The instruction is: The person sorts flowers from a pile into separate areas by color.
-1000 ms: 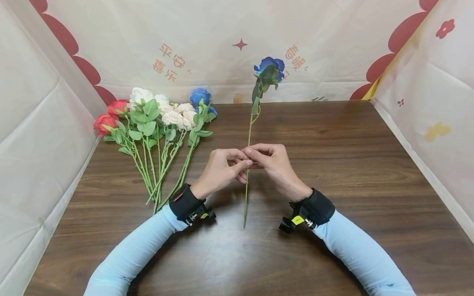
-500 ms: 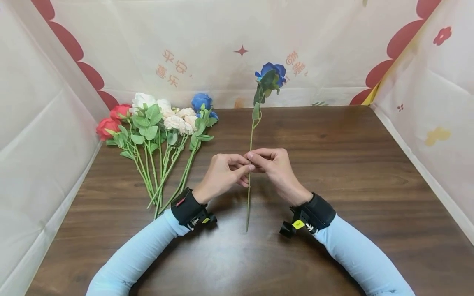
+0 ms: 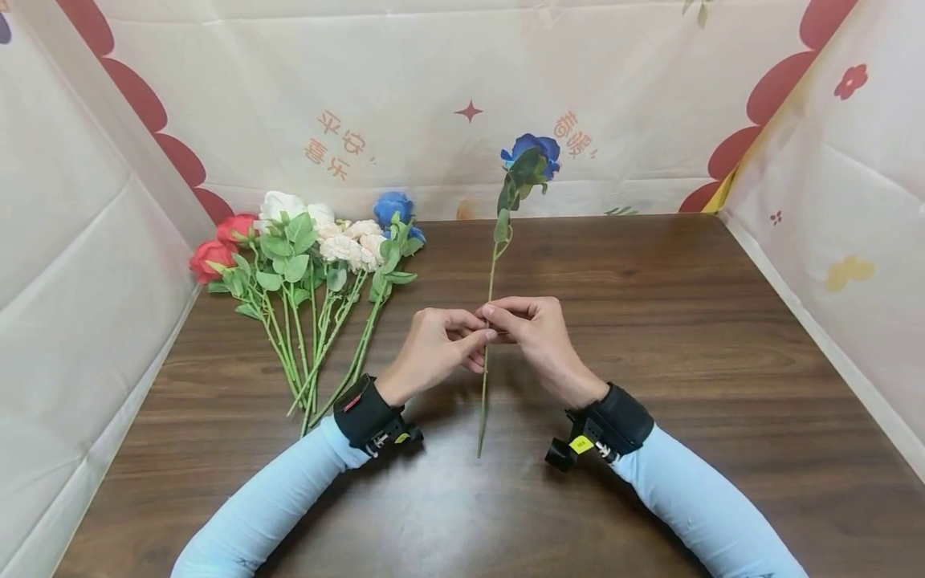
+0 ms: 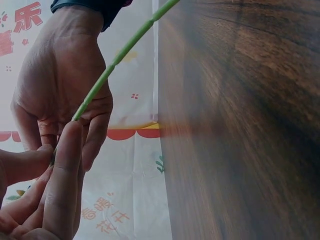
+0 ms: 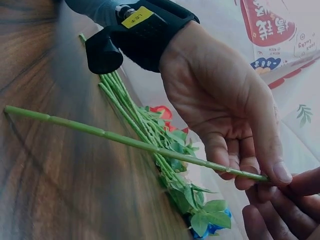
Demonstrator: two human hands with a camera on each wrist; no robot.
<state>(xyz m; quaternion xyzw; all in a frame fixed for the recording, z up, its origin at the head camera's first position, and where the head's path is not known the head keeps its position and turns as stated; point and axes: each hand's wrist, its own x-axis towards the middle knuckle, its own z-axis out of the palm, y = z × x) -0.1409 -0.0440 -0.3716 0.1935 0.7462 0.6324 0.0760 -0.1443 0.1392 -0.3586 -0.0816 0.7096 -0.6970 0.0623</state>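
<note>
A blue rose (image 3: 532, 156) with a long green stem stands nearly upright in front of me, its bloom at the top and leaves just below. My left hand (image 3: 437, 345) pinches the stem near its middle between thumb and fingers. Right beside it, slightly higher, my right hand (image 3: 536, 341) also pinches the stem with thumb and forefinger; the fingertips of both hands meet there. In the left wrist view the lower stem (image 4: 117, 59) runs bare past the fingers. The right wrist view shows the stem's cut end (image 5: 12, 109) close to the tabletop; contact is unclear.
Left of my hands, several artificial flowers lie on the wooden table (image 3: 650, 321): red roses (image 3: 213, 261), white roses (image 3: 282, 206), pale pink blooms (image 3: 352, 246) and blue flowers (image 3: 393, 207). Their stems (image 3: 307, 361) reach toward my left wrist. Pale printed cloth (image 3: 433, 72) encloses the back and sides.
The whole scene sits lower in the view as the head camera tilts up. Both hands keep their hold on the blue rose's stem, with hardly any movement.
</note>
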